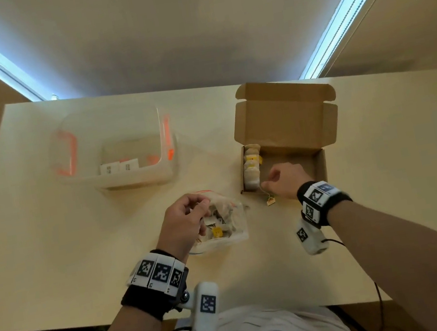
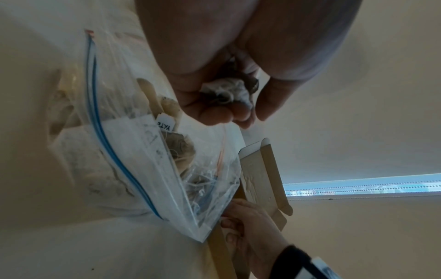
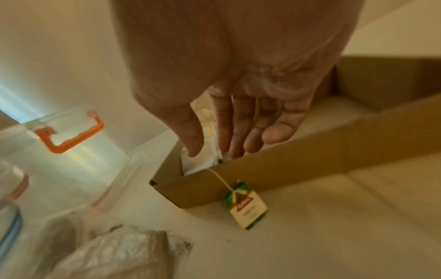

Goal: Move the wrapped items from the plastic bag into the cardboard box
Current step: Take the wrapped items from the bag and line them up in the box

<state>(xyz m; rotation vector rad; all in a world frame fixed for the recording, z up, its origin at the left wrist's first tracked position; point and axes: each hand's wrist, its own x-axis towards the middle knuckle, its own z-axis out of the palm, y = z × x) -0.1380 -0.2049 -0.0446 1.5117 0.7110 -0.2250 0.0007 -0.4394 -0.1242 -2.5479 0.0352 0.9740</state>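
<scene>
The transfer is judged to be under way, with one item just set down and another being taken up. Several white wrapped items (image 1: pixel 252 167) are stacked against the left wall of the open brown cardboard box (image 1: pixel 320 165), which stands at the right of the pale table (image 1: pixel 52 251). A string runs over the box's near wall, and a small paper tag (image 3: pixel 247 208) hangs from it outside, on the table.

The right hand (image 1: pixel 286 180) is held over the box's near left corner, palm down, fingers (image 3: pixel 229 132) straight and slightly spread, nothing gripped; the fingertips are close to the top wrapped item, though contact cannot be confirmed.

The left hand (image 1: pixel 185 223) is curled at the mouth of the clear zip-top plastic bag (image 1: pixel 226 221), which lies near the table's front edge, left of the box. A crumpled grey-white wrapped item (image 2: pixel 229 92) is pinched between its thumb and fingers. More wrapped items are seen inside the bag.

Next, the pinched item would need to be carried right and laid beside the stack; the hanging tag may need tucking in.

A translucent plastic tub with orange handles (image 1: pixel 113 151) stands at the far left.
</scene>
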